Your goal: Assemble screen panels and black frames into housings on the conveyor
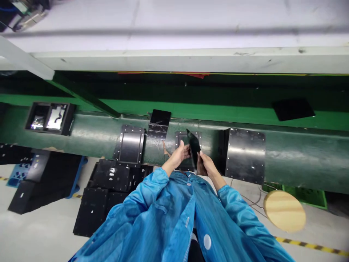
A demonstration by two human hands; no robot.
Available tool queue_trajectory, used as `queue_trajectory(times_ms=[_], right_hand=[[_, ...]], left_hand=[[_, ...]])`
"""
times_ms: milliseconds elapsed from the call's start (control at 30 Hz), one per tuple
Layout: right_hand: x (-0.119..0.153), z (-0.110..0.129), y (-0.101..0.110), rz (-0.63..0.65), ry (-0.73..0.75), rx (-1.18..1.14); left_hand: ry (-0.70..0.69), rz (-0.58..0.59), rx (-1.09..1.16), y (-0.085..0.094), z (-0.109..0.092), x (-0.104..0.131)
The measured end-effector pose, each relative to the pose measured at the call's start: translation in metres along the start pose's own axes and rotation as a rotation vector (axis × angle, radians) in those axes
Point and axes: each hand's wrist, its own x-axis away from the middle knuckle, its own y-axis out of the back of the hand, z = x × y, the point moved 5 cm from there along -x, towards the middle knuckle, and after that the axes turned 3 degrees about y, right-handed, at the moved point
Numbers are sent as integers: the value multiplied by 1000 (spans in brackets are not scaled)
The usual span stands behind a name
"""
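Fixture (179,138) in black, its rim dotted with small bright studs around a rectangular recess, lies flat on the green workbench (305,156), partly hidden by the hands. Above this fixture is a thin, glossy black panel (194,143), tipped up steeply so that its broad faces look left and right. The right hand (206,163) grips the panel at its lower right part, with the thumb and fingers pressed to it. The left hand (178,154), also over the fixture, holds nothing: it is loosely spread, thumb raised, fingers extended toward the panel's left face. Whether those fingertips touch it I cannot tell.

Left of the fixture and slightly behind it, a second glossy panel (159,124) sits at the workbench's back edge. Farther left of the fixture is a similar studded plate (130,146), and well beyond on that side a two-compartment black box (50,118) contains silvery pieces. Right of the fixture stands a larger black case with a studded top (245,154); well to the right and behind, a dark rectangular sheet (293,109) shows against green. Nearer the wearer than the fixture, stacked black trays (92,207) are to its left, and a round wooden stool seat (285,211) is to its right, beside a green plastic crate (308,196).
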Motion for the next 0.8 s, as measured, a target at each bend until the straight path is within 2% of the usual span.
queue_trajectory(times_ms=[33,100,200,300,433,533,633,700,800], right_hand=[[-6,-1,5,-100,33,103],[-16,-2,12,-269,96,297],[-32,-6,18,-370,157,503],[-42,-11,24,-368,161,614],[-45,-14,31,-401,81,718],[-44,-13,31,-404,18,807],[-41,-11,31,-431,-36,887],[-39,-10,31,-447,-56,932],[-35,-10,30,-444,-73,997]], left_hand=[[51,27,113,4,19,-10],[98,4,252,15,51,-23],[121,-150,277,40,83,-38],[68,-235,246,59,97,-51],[28,-297,201,72,104,-58],[90,-448,-82,82,101,-54],[256,-544,-668,92,89,-46],[349,-537,-982,97,80,-41],[389,-478,-1097,102,75,-36]])
